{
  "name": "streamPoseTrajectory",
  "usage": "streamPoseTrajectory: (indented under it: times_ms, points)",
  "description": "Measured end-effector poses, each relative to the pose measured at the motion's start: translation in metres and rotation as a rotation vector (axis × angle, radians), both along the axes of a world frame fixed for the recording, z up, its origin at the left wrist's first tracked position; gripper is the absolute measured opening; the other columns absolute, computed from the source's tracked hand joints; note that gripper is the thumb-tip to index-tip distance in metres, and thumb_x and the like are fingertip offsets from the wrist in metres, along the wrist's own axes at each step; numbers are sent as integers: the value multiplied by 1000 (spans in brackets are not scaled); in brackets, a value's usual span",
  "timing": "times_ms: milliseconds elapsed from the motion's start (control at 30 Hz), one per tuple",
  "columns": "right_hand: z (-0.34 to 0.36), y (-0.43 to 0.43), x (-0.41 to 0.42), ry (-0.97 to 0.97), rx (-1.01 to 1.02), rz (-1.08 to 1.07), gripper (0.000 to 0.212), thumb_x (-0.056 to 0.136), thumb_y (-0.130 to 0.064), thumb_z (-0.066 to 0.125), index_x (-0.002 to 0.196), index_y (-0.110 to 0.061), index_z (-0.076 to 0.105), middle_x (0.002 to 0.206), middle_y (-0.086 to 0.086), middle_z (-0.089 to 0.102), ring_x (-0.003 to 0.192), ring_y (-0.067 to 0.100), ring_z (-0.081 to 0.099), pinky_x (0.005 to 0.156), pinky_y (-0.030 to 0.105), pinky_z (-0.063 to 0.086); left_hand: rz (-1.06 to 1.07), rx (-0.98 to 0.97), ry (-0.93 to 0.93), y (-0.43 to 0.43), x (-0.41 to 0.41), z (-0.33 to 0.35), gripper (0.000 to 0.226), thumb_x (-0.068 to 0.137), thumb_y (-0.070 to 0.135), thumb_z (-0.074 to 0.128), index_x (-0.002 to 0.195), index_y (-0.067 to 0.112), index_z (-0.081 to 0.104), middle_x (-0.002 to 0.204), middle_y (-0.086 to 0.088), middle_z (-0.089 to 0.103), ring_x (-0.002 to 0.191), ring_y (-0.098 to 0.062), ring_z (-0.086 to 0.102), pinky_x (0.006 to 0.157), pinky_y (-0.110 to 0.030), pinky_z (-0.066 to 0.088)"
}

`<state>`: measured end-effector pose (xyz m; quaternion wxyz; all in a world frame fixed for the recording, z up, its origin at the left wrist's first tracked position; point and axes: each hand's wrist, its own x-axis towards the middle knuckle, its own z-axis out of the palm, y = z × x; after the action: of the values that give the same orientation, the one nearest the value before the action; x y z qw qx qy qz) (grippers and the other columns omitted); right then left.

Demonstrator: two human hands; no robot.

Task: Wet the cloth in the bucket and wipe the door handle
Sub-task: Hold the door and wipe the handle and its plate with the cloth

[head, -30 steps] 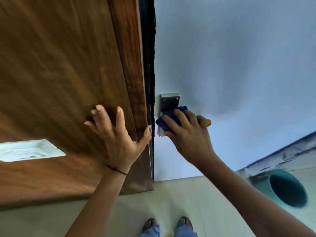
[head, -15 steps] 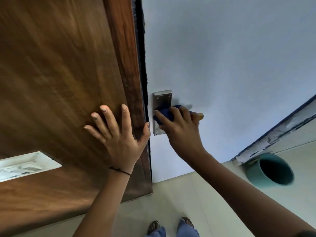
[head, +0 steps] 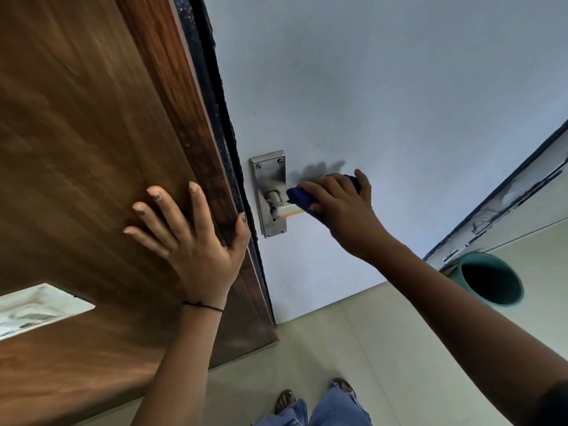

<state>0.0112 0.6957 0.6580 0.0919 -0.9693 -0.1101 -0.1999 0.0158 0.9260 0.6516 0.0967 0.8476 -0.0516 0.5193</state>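
A steel backplate (head: 269, 179) is screwed to the pale blue door (head: 399, 87), with a lever handle (head: 285, 211) running right from it. My right hand (head: 344, 207) is wrapped around the outer part of the lever with a dark blue cloth (head: 302, 198) bunched between palm and lever. Only the lever's inner end and the spindle show. My left hand (head: 190, 238) lies flat, fingers spread, on the brown wooden panel (head: 92, 149) beside the door's edge. A teal bucket (head: 488, 281) stands on the floor at the right; its inside looks dark.
A black rubber strip (head: 215, 87) runs along the gap between wood and door. Pale floor tiles (head: 353, 348) lie below, with my feet (head: 313, 398) in sandals near the bottom edge. A white recessed opening (head: 33, 305) sits in the wood at lower left. A worn skirting strip (head: 507, 198) runs at the right.
My right hand slid the cloth rightwards along the lever, away from the backplate, so the plate, spindle and inner lever end show. The left hand stays flat on the wood.
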Motion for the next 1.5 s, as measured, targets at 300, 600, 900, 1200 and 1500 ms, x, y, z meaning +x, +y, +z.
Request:
streamPoseTrajectory:
  times_ms: [300, 600, 900, 1200, 1500]
  points:
    - [-20, -14, -7, 138, 933, -79, 35, 102, -23, 31, 126, -10, 52, 102, 17, 59, 85, 26, 56, 70, 31, 48, -3, 30, -2, 1, 2, -4, 75, 90, 51, 49, 146, 12, 18, 142, -31, 15, 128, -55, 12, 117, -48, -15]
    - [-17, 43, -20, 96, 1978, -147, 45, 103, -16, 36, 148, -19, 32, 143, 13, 49, 127, 36, 51, 89, 43, 51, -11, 38, 24, 2, 1, -5, 75, 91, 50, 49, 148, 13, 16, 143, -32, 13, 129, -56, 9, 116, -48, -16]
    - [-4, 72, -20, 125, 2452, -159, 39, 102, -12, 39, 141, -14, 40, 140, 16, 52, 121, 39, 56, 83, 48, 56, -26, 33, 37, 3, -1, -4, 77, 91, 48, 51, 148, 13, 15, 143, -32, 12, 129, -57, 9, 116, -47, -17]
    - [-3, 106, -24, 314, 2389, -227, 37, 102, -14, 42, 138, -12, 41, 141, 15, 50, 122, 42, 54, 73, 42, 62, -30, 18, 48, 2, -5, -5, 73, 91, 48, 51, 145, 9, 20, 141, -33, 14, 127, -57, 10, 116, -46, -17]
    - [-7, 118, -19, 328, 2067, -362, 30, 100, -17, 45, 130, -13, 45, 132, 9, 57, 117, 34, 60, 76, 40, 62, -9, 43, 45, 4, -2, -1, 72, 91, 46, 52, 144, 5, 26, 139, -39, 22, 126, -59, 12, 116, -46, -17]
